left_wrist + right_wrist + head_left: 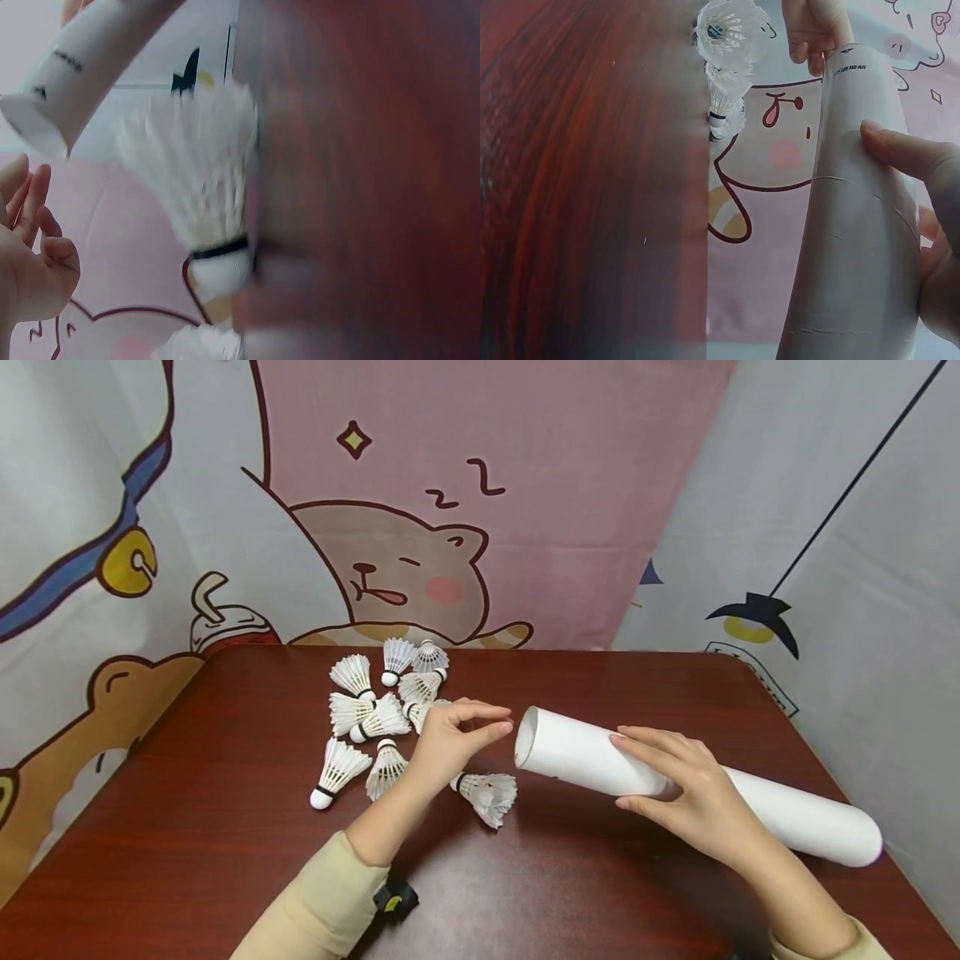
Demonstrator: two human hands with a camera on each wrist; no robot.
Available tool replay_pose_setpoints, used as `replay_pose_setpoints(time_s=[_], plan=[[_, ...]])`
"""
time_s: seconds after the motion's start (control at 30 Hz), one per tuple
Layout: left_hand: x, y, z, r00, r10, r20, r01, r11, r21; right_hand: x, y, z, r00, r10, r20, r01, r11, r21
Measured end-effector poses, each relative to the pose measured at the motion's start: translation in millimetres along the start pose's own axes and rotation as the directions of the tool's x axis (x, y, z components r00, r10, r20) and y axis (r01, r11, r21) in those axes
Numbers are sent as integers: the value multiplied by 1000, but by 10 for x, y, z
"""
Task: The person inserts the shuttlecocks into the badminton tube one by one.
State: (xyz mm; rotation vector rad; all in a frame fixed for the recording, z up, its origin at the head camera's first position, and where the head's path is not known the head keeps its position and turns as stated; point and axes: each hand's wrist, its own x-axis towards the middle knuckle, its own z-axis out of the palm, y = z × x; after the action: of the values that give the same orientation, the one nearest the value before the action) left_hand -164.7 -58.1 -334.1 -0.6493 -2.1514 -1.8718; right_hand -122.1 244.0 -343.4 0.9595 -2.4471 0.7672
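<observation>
A long white shuttlecock tube (573, 750) is held by my right hand (697, 785), thumb on one side and fingers on the other. Its open mouth points left toward my left hand (453, 743); in the right wrist view small dark print marks the tube (859, 202) near that end. Just short of the mouth, my left thumb and fingers reach forward, and I see nothing between them. Below the left hand a white feather shuttlecock (489, 797) lies on its side. That is probably the large, blurred shuttlecock (199, 180) in the left wrist view.
Several more shuttlecocks (381, 718) lie in a loose group on the brown table (225, 827), left of and behind my left hand. A small black object (396, 900) shows beside the left sleeve. Printed cloth (570, 485) hangs behind the table's far edge.
</observation>
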Motion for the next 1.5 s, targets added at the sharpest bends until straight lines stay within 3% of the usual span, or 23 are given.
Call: replay_pose_setpoints(time_s=[0.1, 0.43, 0.8, 0.93, 1.13, 1.27, 1.5], plan=[[5, 80, -102, 1000, 4, -10, -4, 1000, 10, -2, 5, -1, 1000, -1, -2, 1, 1000, 0], [75, 148, -520, 999, -11, -45, 16, 994, 108, 5, -6, -8, 1000, -21, -19, 21, 1000, -6], [78, 106, -1017, 993, 18, -114, 7, 977, 214, 7, -17, -10, 999, -34, -31, 34, 999, -15], [73, 62, -1202, 975, 32, -219, 30, 961, 275, 4, -11, -5, 999, -38, -32, 38, 999, -16], [54, -55, -1429, 933, 15, -359, 100, 948, 301, -3, 1, -2, 999, -38, -25, 37, 999, -17], [36, -154, -1545, 919, 7, -393, 115, 952, 285, -5, 6, 3, 999, -38, -23, 38, 999, -18], [-12, -365, -1723, 913, -37, -407, 158, 951, 266, 1, 7, 11, 999, -46, -25, 46, 999, -20]])
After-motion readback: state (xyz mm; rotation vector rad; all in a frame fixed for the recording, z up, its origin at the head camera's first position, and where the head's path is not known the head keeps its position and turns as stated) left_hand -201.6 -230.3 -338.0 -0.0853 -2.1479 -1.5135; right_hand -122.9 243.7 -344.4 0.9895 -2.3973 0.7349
